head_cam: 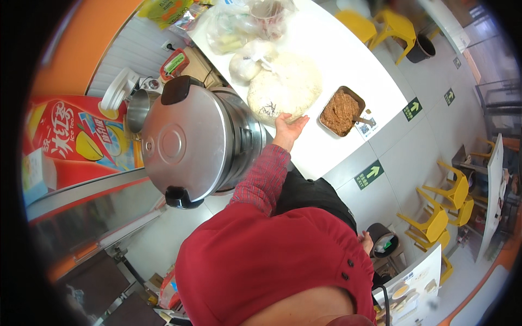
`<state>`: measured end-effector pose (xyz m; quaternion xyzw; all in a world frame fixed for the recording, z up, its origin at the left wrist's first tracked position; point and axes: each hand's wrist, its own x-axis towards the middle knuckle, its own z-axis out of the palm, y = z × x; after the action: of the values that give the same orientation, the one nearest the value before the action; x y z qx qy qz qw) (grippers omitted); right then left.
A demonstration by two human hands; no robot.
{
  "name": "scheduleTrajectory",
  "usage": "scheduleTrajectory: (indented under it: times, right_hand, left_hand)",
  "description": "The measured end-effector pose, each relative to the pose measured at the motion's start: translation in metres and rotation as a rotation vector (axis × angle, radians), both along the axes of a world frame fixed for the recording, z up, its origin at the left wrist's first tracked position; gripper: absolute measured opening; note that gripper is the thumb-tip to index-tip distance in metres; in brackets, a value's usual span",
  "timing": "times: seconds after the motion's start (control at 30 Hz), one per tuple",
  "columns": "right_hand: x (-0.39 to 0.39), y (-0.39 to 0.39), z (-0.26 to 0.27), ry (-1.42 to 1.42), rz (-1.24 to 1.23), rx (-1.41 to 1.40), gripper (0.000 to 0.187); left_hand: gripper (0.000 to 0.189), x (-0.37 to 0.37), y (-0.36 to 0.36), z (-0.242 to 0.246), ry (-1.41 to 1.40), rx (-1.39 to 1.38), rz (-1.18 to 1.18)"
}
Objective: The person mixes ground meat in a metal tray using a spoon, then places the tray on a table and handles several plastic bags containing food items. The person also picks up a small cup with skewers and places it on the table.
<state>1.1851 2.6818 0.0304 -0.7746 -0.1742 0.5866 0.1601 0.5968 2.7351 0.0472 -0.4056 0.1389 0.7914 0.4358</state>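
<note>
My left hand [288,129] reaches over the white table with its palm up and fingers spread. Its fingertips are at the near edge of a large clear plastic bag [291,89] of pale, crumbly-looking food; whether they press on it, I cannot tell. The bag is knotted and bears dark handwriting. Right of the hand, a metal tray [324,120] holds a brown minced filling [341,109], with a utensil handle [365,121] sticking out. My right hand [366,242] hangs low by my side, partly hidden by the red apron [269,252]; nothing shows in its fingers.
A large lidded steel cooker [179,138] stands left of the table [346,53]. Further bags [232,28] lie at the table's far end. Yellow stools [444,208] and another table [420,269] are to the right. A bin [383,240] stands near my right hand.
</note>
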Motion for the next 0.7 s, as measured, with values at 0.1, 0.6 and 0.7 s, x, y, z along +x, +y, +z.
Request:
scheduleTrajectory:
  times: [0.1, 0.6, 0.7]
  right_hand:
    - [-0.002, 0.011, 0.003, 0.007, 0.051, 0.025, 0.042]
    - [-0.061, 0.076, 0.029, 0.004, 0.484, 0.050, 0.030]
    - [-0.083, 0.101, 0.034, -0.054, 0.530, 0.017, 0.030]
  left_hand:
    - [0.068, -0.002, 0.018, 0.009, 0.031, 0.016, 0.113]
    - [0.024, -0.117, 0.021, 0.096, 1.143, -0.613, -0.236]
    - [0.025, -0.171, 0.035, 0.091, 1.889, -1.598, -0.252]
